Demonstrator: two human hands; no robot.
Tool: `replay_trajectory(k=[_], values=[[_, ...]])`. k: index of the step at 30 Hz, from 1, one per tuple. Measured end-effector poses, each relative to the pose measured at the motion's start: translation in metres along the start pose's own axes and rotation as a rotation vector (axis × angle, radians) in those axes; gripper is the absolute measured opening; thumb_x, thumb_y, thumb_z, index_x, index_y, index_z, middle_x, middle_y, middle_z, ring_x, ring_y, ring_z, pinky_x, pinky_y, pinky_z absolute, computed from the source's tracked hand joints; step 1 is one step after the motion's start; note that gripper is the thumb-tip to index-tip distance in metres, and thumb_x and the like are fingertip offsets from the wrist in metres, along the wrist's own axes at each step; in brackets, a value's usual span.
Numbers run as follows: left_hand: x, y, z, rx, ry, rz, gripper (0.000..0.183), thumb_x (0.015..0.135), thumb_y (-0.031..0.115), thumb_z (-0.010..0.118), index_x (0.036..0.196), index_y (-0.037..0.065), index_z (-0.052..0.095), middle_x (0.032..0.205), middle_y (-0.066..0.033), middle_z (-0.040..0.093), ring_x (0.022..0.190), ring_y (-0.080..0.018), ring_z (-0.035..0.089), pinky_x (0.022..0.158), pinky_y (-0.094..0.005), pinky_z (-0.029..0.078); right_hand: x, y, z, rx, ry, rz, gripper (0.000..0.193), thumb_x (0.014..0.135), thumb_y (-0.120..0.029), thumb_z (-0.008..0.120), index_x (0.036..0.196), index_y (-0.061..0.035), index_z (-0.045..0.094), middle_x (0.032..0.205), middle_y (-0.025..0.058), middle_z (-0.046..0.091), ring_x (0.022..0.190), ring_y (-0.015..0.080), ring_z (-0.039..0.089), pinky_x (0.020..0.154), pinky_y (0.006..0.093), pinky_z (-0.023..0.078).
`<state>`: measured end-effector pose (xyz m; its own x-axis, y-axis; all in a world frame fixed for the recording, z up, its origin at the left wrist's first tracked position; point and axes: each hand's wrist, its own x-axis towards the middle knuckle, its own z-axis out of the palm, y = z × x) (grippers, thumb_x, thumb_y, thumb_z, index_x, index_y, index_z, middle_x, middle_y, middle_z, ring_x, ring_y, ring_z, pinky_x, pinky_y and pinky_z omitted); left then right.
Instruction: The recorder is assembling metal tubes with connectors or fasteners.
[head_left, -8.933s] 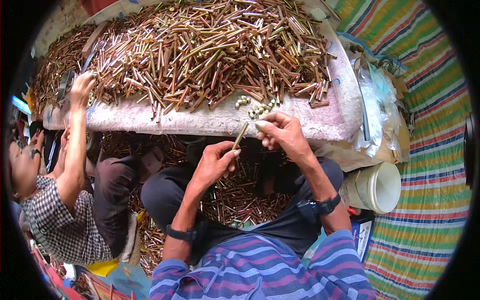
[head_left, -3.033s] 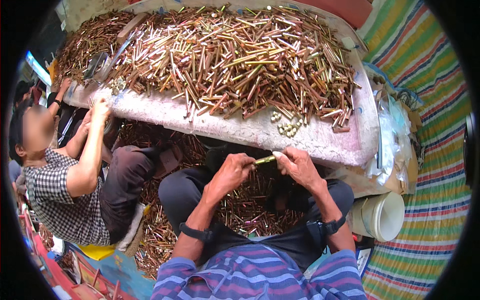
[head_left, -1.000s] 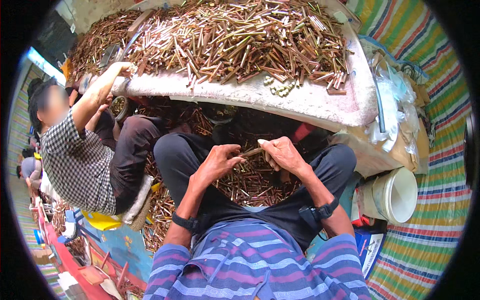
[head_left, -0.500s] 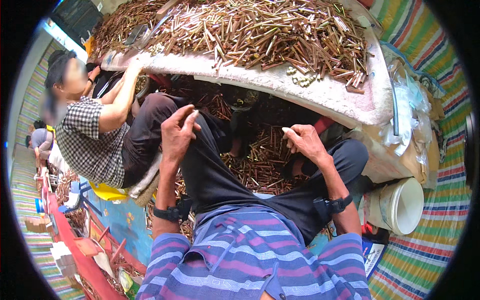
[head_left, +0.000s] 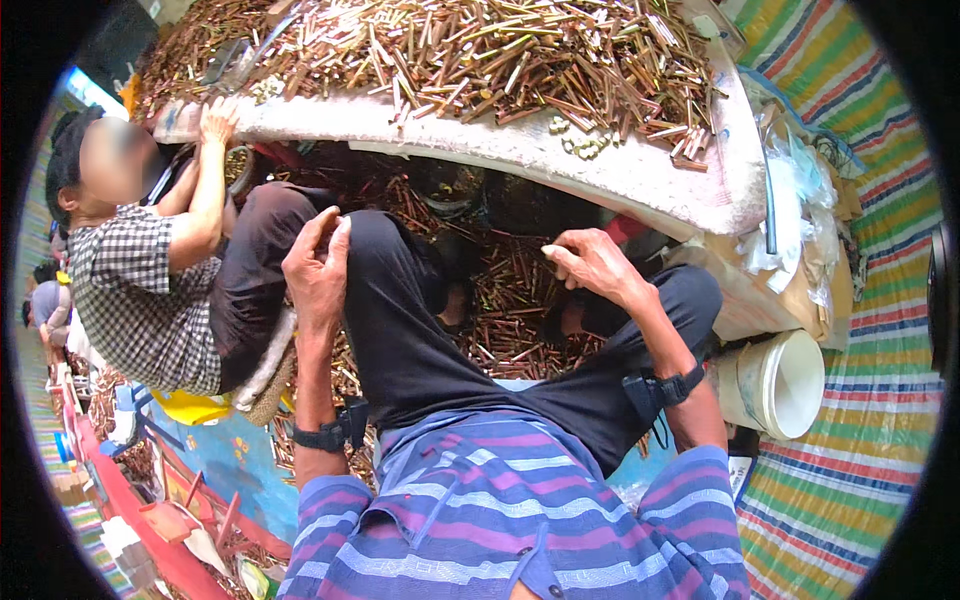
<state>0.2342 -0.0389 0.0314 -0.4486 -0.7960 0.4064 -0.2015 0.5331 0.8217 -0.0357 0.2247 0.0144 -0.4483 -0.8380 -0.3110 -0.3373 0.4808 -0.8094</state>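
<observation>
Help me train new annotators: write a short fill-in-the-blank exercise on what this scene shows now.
1. Of the person's left hand and right hand, the ____ one is nearer the small brass-coloured pieces beside the heap of metal tubes.
2. The wristbands on both of the person's arms are ____ in colour.
3. The co-worker at the left wears a black-and-white shirt with a ____ pattern.
4. The multicoloured sheeting beyond the white bucket has a ____ pattern.

Missing words: right; black; checked; striped.
</observation>
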Motion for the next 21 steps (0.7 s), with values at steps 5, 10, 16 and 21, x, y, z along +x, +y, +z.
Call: replay_trajectory(k=[5,10,16,21], values=[[-0.006,0.003,0.004,0.185,0.003,0.118,0.026,0.09,0.003,0.072,0.115,-0.001,0.067,0.09,-0.0079,0.064,0.07,-0.0143,0.057,0.067,-0.0293,0.049,0.038,-0.012,0.02,-0.311,-0.024,-0.192,0.034,0.096,-0.029,0.061,0.095,0.0045,0.069,0.077,0.0187,0.07,0.075,0.0309,0.071,0.07,0.042,0.055],[-0.008,-0.004,0.005,0.287,0.053,0.235,0.03,0.083,-0.003,0.072,0.112,-0.002,0.066,0.089,-0.0095,0.063,0.066,-0.0212,0.054,0.067,-0.0358,0.048,0.088,-0.03,0.048,-0.513,-0.082,-0.315,0.032,0.092,-0.028,0.066,0.097,0.0036,0.065,0.081,0.023,0.068,0.084,0.0405,0.069,0.074,0.0497,0.054],[-0.006,-0.018,0.002,0.283,0.087,0.275,0.035,0.078,-0.008,0.068,0.113,-0.003,0.064,0.091,-0.0111,0.063,0.067,-0.024,0.053,0.063,-0.036,0.046,0.168,-0.022,0.108,-0.663,-0.059,-0.451,0.035,0.089,-0.027,0.071,0.097,0.0025,0.055,0.086,0.0238,0.065,0.084,0.0445,0.065,0.073,0.053,0.053],[-0.004,-0.021,0.01,0.276,0.042,0.209,0.028,0.082,-0.008,0.068,0.11,-0.006,0.066,0.091,-0.0143,0.065,0.071,-0.0273,0.057,0.064,-0.0382,0.047,0.247,0.068,0.146,-0.988,-0.062,-0.584,0.032,0.095,-0.029,0.062,0.106,0.0006,0.061,0.09,0.0239,0.061,0.088,0.0408,0.063,0.075,0.0505,0.05]])
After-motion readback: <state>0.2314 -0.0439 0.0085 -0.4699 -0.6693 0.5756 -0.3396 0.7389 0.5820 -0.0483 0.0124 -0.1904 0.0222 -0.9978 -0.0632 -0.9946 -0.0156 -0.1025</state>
